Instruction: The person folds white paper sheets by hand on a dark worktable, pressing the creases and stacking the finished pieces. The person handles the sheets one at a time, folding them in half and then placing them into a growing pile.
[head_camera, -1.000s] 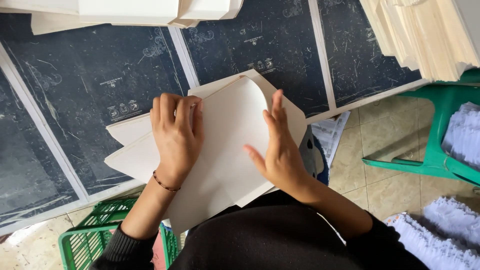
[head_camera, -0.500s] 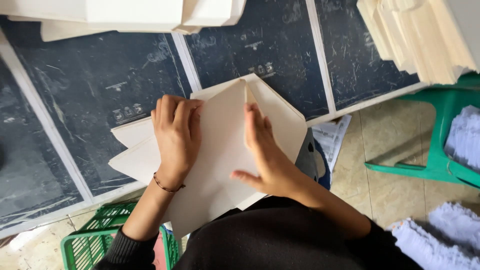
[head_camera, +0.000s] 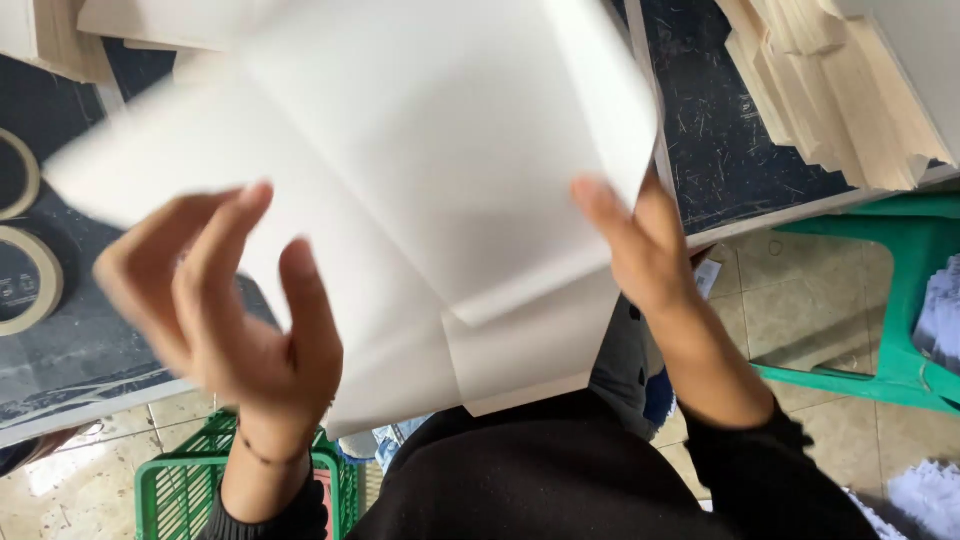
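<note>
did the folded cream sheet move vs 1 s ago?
Yes. The cream sheet, then flat on the dark board, is now lifted toward the camera, right hand gripping its edge.

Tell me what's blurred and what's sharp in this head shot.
Head view: the left hand and the paper sheets are smeared by motion blur, edges soft; the right hand is slightly soft; the paper stack and green stool are fairly sharp. Lighting is even daylight, no glare.
</note>
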